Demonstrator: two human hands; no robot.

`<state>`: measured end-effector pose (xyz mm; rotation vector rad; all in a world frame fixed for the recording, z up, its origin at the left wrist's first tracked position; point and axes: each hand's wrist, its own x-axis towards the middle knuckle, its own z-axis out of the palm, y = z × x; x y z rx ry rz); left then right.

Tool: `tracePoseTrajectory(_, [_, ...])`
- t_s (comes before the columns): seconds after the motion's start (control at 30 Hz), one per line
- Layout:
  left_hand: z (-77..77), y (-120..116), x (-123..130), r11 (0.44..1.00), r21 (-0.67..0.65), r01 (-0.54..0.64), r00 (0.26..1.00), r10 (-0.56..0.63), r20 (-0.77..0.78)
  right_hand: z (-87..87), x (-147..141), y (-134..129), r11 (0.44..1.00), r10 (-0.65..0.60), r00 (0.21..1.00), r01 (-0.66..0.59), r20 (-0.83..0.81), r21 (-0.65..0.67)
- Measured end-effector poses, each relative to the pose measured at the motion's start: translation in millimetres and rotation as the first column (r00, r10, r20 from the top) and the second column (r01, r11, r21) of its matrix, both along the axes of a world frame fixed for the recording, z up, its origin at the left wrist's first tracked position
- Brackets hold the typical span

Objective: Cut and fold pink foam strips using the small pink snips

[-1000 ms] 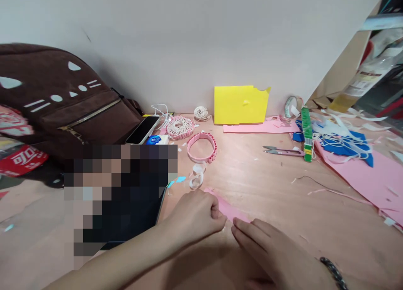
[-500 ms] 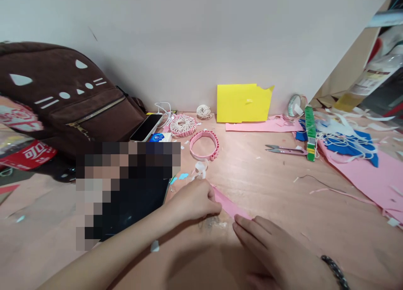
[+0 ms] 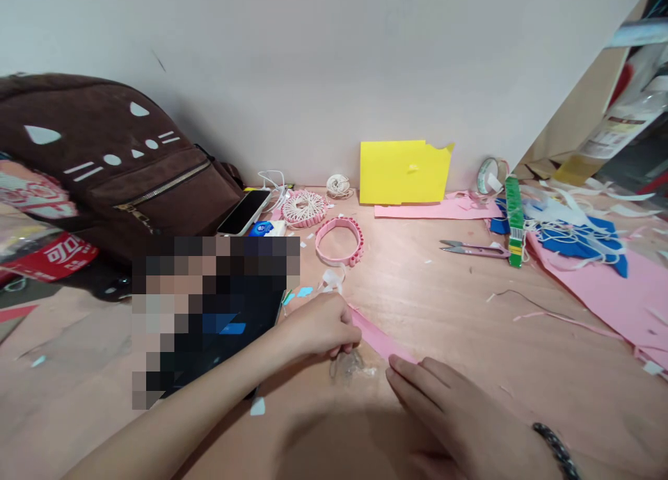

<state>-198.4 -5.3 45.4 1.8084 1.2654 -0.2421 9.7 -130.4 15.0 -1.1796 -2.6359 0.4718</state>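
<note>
A pale wood-toned table (image 3: pixel 449 299) fills the lower view, its surface glossy and littered with scraps, running back to a plain grey-white wall (image 3: pixel 292 83). Nearest, the right hand (image 3: pixel 443 403), a dark braided bracelet (image 3: pixel 554 446) at its wrist, lays straight fingers over the near end of a pink strip (image 3: pixel 376 335); its thumb side is hidden, so I cannot tell whether it pinches or only presses. The left hand (image 3: pixel 326 323) is curled at the strip's far-left end, apart from the right, and its hold is likewise hidden. Between them the strip lies slantwise on the table, a narrow band bared.

It looks thin and matt, like paper or a soft sheet: very light, I judge, with little stiffness, not slippery, but liable to crease, or tear if tugged hard. Its ends seem the best places to take hold, thumb and fingertip on each, with flat fingertips for pressing the middle.

A clear, shiny scrap (image 3: pixel 351 366) lies just beside the left hand. Beyond sit a curl of white ribbon (image 3: pixel 332 280), then a pink ring (image 3: pixel 321 252) with a beaded-looking side. Scissors (image 3: pixel 477 249) lie off to the right, and a yellow card (image 3: pixel 399 177) leans on the wall.
</note>
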Motion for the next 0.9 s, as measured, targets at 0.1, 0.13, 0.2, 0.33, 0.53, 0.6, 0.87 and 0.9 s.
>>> tracePoseTrajectory(0.1, [-0.4, 1.7, -1.1, 1.0, -0.02, -0.002, 1.0, 0.002, -0.015, 1.6, 1.5, -0.8, 1.0, -0.008, 1.0, 0.008, -0.009, 0.017])
tracePoseTrajectory(0.13, [0.2, 3.6, -2.2, 1.0, -0.019, 0.002, 1.0, -0.003, -0.023, 2.0, 1.7, -0.7, 1.0, -0.006, 1.0, 0.007, -0.012, 0.025])
tracePoseTrajectory(0.2, [5.8, 11.1, -8.2, 1.0, 0.016, 0.01, 0.999, -0.009, -0.053, 2.7, 1.6, -0.1, 0.999, -0.004, 1.0, 0.005, -0.006, 0.053])
tracePoseTrajectory(0.33, [39.6, 37.2, -45.5, 0.979, 0.201, 0.016, 0.985, 0.019, -0.171, 4.5, 0.3, 1.6, 0.992, 0.019, 0.999, -0.023, 0.035, 0.123])
tracePoseTrajectory(0.53, [79.6, 60.4, -112.6, 0.929, 0.299, 0.219, 0.853, -0.033, -0.52, 4.6, 0.5, -0.1, 0.978, 0.015, 1.0, -0.018, 0.015, 0.208])
tracePoseTrajectory(0.6, [76.2, 59.7, -119.1, 0.921, 0.322, 0.22, 0.819, 0.005, -0.574, 5.5, 0.5, 0.5, 0.977, 0.003, 1.0, -0.006, 0.014, 0.212])
tracePoseTrajectory(0.87, [58.4, 58.3, -103.8, 0.82, 0.402, 0.407, 0.769, -0.07, -0.636, 11.6, -0.4, 4.0, 0.993, -0.019, 1.0, 0.019, -0.003, 0.114])
tracePoseTrajectory(0.9, [59.7, 59.6, -105.7, 0.826, 0.393, 0.404, 0.768, -0.074, -0.636, 9.5, -0.3, 3.0, 0.995, -0.04, 0.999, 0.04, -0.006, 0.09])
